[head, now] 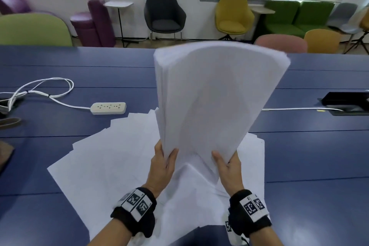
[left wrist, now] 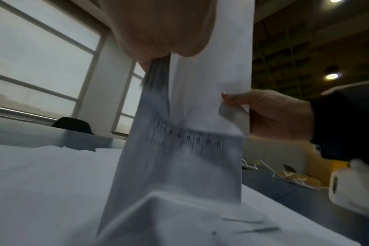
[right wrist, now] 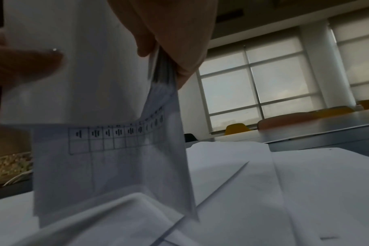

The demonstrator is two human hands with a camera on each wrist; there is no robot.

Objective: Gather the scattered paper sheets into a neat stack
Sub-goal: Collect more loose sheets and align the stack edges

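A thick bundle of white paper sheets [head: 215,94] stands upright over the blue table, its top edges fanned and blurred. My left hand [head: 163,161] grips its lower left edge, thumb on the near face. My right hand [head: 227,163] grips the lower right edge the same way. Several loose sheets [head: 111,158] lie spread flat on the table beneath and around the bundle. In the left wrist view the bundle [left wrist: 179,149] shows a printed grid, with its bottom edge on the flat sheets. The right wrist view shows the same bundle [right wrist: 107,149] pinched between thumb and fingers.
A white power strip [head: 108,108] with a looped cable lies at the left of the blue table [head: 309,156]. A black cable box [head: 347,102] sits at the right. Chairs line the far wall behind the table.
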